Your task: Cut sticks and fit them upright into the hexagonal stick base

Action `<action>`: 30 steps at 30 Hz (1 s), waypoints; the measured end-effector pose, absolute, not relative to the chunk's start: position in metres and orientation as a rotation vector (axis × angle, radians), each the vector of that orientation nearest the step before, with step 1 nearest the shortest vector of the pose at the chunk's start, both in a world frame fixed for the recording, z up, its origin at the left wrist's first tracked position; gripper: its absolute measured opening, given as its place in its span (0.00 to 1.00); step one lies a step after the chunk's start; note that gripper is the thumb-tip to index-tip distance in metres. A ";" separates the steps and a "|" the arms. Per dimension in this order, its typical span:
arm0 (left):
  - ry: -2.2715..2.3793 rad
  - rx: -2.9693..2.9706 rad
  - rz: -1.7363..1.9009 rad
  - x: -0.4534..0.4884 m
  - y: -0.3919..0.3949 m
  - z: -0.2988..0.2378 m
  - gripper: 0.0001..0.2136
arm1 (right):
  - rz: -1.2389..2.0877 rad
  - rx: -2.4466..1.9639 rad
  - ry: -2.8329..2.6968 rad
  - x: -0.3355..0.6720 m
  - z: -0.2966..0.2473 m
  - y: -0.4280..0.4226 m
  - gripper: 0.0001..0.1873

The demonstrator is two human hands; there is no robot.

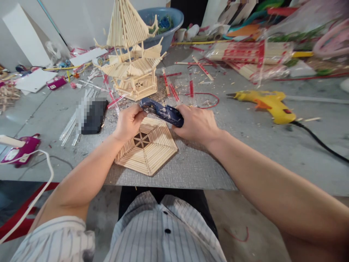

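My right hand [197,123] is wrapped round a dark blue hand cutter [163,112], which looks like a pipe cutter and points to the left. At the cutter's far end, the fingers of my left hand [129,122] are pinched together. Whatever they hold, if anything, is too small or hidden to name. Below both hands a flat hexagonal panel of pale wooden sticks [148,156] lies on the table, with a spoked opening in its middle. My left wrist covers part of its left side. Just beyond the hands stands a tiered stick pavilion [133,65] with a pointed roof.
A yellow glue gun [268,103] with a black cord lies at right. Clear glue sticks [72,120] and a dark phone [95,116] lie at left, near a purple device [23,149]. Behind are bundled chopsticks [248,52], red wrapper scraps and a blue basin [174,27].
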State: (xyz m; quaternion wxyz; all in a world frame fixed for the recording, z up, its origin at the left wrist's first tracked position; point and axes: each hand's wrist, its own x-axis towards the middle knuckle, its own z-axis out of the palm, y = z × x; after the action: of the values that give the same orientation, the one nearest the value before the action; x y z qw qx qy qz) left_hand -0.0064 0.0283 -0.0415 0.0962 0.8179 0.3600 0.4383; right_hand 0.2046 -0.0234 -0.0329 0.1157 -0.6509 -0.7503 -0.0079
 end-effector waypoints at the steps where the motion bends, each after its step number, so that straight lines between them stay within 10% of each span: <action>1: 1.069 2.411 1.298 -0.006 0.028 -0.042 0.09 | -0.032 -1.908 -2.202 0.204 -0.033 -0.023 0.21; 21: 1.044 2.545 1.189 -0.005 0.026 -0.046 0.05 | -0.063 -1.930 -1.995 0.226 -0.040 -0.008 0.29; 30: 1.183 2.638 0.826 -0.008 0.022 -0.043 0.18 | -0.061 -1.922 -2.068 0.219 -0.044 -0.008 0.29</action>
State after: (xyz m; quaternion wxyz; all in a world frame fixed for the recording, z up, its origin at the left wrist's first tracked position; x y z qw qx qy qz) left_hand -0.0080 0.0221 -0.0432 0.0674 0.8754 0.3925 0.2741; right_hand 0.2190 -0.0083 -0.0436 0.1582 -0.6719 -0.7233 -0.0213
